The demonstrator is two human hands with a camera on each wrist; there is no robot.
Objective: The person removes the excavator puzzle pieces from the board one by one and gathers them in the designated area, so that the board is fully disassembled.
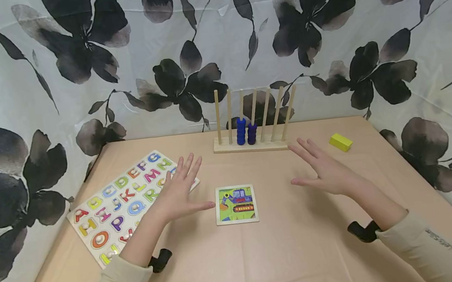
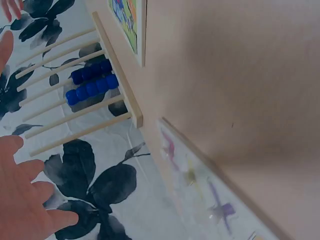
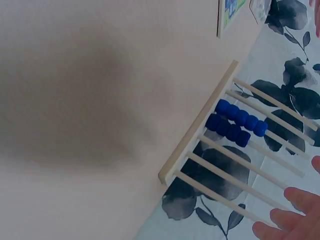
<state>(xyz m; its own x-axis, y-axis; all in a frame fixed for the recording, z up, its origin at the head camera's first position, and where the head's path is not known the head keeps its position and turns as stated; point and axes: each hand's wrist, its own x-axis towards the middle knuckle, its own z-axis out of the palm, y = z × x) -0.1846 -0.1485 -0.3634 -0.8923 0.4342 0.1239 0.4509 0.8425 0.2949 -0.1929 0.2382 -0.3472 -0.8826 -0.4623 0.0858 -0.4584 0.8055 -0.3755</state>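
Observation:
In the head view my left hand (image 1: pixel 179 195) hovers with its fingers spread, over the right side of the white alphabet board (image 1: pixel 104 215). Its thumb reaches toward a small square picture puzzle (image 1: pixel 236 205) showing a digger, which lies mid-table. My right hand (image 1: pixel 326 171) is raised with spread fingers, to the right of the puzzle, holding nothing. Behind both hands stands a wooden peg rack (image 1: pixel 252 147) with upright rods. Two neighbouring rods carry stacks of blue beads (image 1: pixel 241 132); the right stack looks darker and shorter in the head view.
A yellow block (image 1: pixel 340 142) lies at the back right of the table (image 1: pixel 289 254). Colourful letters fill the alphabet board at the left. A white cloth (image 1: pixel 240 41) with dark flowers hangs behind the table. Each wrist wears a black strap (image 1: pixel 364 231).

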